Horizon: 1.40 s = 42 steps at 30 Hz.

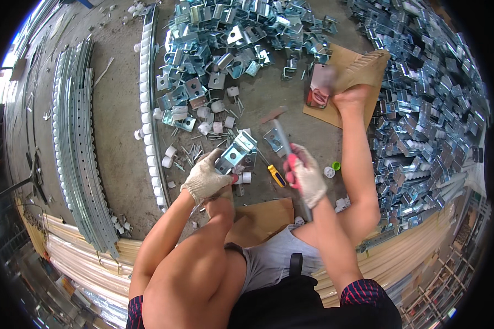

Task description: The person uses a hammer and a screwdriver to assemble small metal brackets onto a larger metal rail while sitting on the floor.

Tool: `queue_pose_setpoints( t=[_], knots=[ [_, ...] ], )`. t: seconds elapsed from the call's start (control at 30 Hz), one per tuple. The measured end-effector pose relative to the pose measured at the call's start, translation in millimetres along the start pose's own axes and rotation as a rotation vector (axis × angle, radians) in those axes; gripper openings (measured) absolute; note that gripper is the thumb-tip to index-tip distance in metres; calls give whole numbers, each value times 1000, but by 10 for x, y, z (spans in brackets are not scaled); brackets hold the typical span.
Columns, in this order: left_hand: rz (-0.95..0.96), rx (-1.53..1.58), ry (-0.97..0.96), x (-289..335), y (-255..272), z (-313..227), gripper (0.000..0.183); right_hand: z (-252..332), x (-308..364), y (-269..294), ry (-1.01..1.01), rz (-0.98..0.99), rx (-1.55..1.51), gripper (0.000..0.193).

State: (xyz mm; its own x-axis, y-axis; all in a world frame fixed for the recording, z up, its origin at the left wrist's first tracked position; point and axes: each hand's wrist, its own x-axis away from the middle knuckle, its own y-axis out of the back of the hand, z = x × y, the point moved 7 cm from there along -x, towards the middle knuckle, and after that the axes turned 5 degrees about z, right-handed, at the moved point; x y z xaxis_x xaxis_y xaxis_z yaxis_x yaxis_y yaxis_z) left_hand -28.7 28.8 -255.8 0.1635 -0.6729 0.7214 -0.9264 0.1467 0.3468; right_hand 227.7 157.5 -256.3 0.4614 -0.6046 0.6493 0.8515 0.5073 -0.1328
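— How was the bracket (235, 154) turned?
— Its long axis was pointed toward one o'clock. Silvery and holed, it was gripped by the left hand (204, 180), at two o'clock from it.
— The hammer (282, 137)?
— It was grasped by the right hand (307, 178), aimed toward eleven.

I am in a workshop, seemingly one for metal assembly: a stained concrete floor (123, 71) spreads around me, with bent sheet-metal brackets (236, 35) heaped ahead and a larger heap of shiny metal parts (433, 120) on my right. Long perforated roller tracks (81, 142) lie to my left; white plastic rollers (205, 112) and thin metal pins (191, 150) are scattered nearer. Pale long lengths (93, 268) are stacked low at either side. My tools are a hammer (283, 138) and a yellow-handled screwdriver (276, 175).
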Motion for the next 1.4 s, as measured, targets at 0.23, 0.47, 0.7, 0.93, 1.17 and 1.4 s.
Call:
queue_pose_setpoints(
  t=[0.23,0.47,0.7,0.93,1.17,1.4],
  knots=[
    [32,-48,11,176,70,-256,77,171,380,-49,87,284,412,52],
    [-65,-123,-112,210,-12,-166,76,294,379,78,-73,201,295,58],
    [-59,-139,-119,225,-67,-162,83,227,411,-132,28,284,470,52],
    [-50,-109,-158,261,-70,-241,81,279,499,-127,9,276,535,52],
    [-67,-135,-138,309,-93,-183,81,477,613,138,-57,124,240,54],
    [-45,-168,-136,282,-164,-111,83,479,591,-9,152,203,620,55]
  ],
)
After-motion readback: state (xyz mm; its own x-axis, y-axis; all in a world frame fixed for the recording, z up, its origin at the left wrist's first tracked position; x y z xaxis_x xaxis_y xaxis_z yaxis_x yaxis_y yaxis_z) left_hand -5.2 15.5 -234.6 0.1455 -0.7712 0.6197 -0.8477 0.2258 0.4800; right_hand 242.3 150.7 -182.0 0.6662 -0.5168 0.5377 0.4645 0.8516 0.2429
